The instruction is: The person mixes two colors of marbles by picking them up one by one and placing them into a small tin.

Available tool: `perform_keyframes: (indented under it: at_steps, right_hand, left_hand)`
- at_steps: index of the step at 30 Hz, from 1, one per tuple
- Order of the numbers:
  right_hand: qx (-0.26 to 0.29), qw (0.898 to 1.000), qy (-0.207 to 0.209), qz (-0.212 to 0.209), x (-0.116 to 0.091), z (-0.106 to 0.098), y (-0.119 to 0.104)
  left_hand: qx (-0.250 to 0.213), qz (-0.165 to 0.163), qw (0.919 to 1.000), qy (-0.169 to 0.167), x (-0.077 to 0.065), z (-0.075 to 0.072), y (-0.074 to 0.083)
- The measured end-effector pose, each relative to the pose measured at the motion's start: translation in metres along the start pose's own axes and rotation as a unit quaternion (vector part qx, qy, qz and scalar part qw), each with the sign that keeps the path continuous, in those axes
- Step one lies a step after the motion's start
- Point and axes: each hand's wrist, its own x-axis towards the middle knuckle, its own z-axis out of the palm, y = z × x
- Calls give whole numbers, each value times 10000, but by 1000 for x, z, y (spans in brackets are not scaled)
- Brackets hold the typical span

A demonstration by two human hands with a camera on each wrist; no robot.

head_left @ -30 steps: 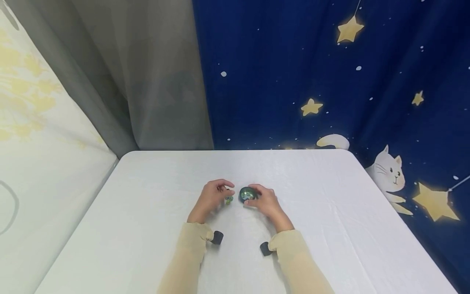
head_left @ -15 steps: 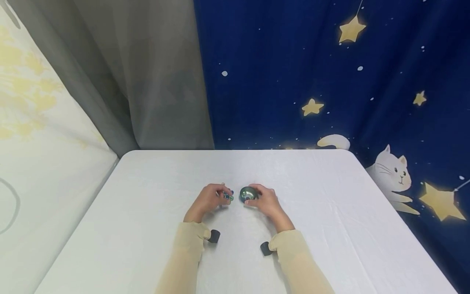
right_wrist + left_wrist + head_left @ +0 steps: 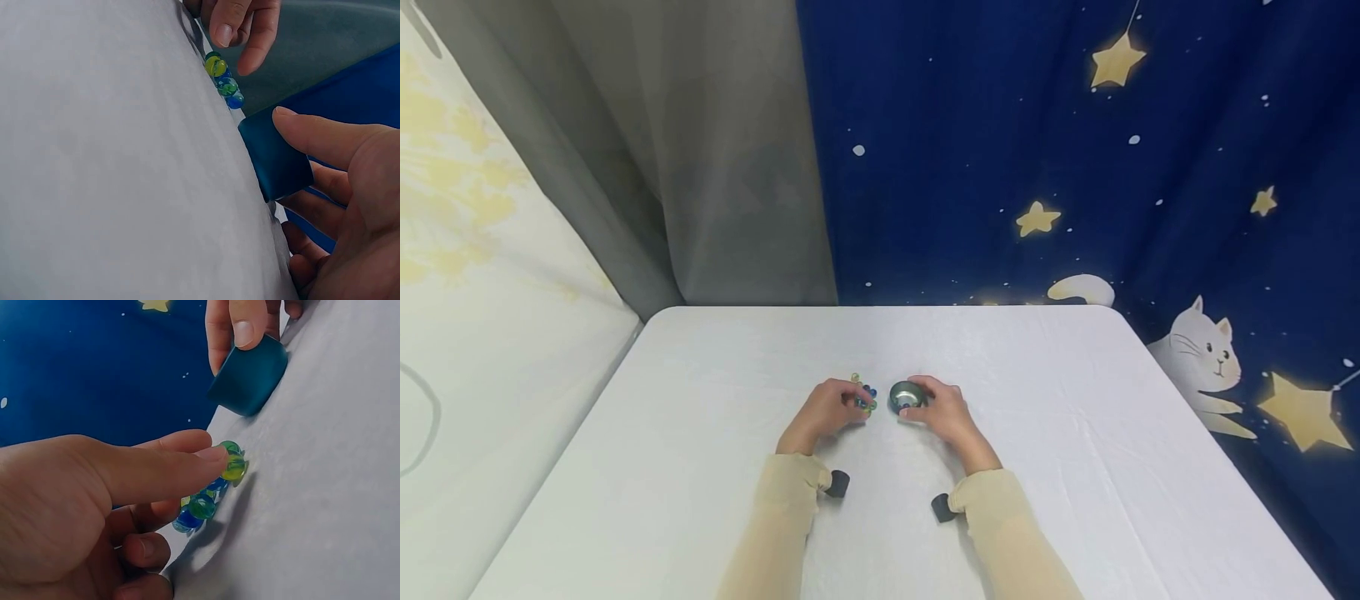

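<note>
My right hand [image 3: 946, 410] holds a small round teal bowl [image 3: 275, 156] by its side, thumb at the rim and fingers behind. The bowl stands on the table, and a dark bead-like spot [image 3: 906, 406] shows inside it. To its left lies a cluster of several glass marbles [image 3: 201, 506], blue, green and yellow-green. My left hand [image 3: 829, 410] hovers close over them, thumb and fingers reaching forward and apart. In the left wrist view its thumb tip overlaps a yellow-green marble [image 3: 234, 469]; in the right wrist view the fingertips are just above the cluster.
A white cloth covers the table [image 3: 1037, 375]. Behind it hang a grey curtain [image 3: 737, 167] and a dark blue curtain [image 3: 940, 167] with stars and a cat. Each sleeve carries a black wrist device [image 3: 838, 483] near the cuff.
My left hand has shifted slightly left and toward me, its fingers lowered, and more marbles show beside it. The right hand and bowl stay in place, while what shows inside the bowl has changed.
</note>
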Motion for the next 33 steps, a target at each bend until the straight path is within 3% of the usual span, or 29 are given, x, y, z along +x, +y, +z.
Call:
perform_keyframes:
  at_steps: [8, 21, 33]
  right_hand:
    - [67, 9999, 14, -100, 0, 0, -1]
    - [-15, 9999, -107, 113, -1, -2, -3]
    - [-6, 9999, -82, 58, -1, -1, -1]
  left_hand:
    - [90, -123, 9998, -101, 1, 2, -3]
    - [309, -157, 9994, 23, 2, 6, -5]
    - [378, -94, 9992, 113, 2, 7, -5]
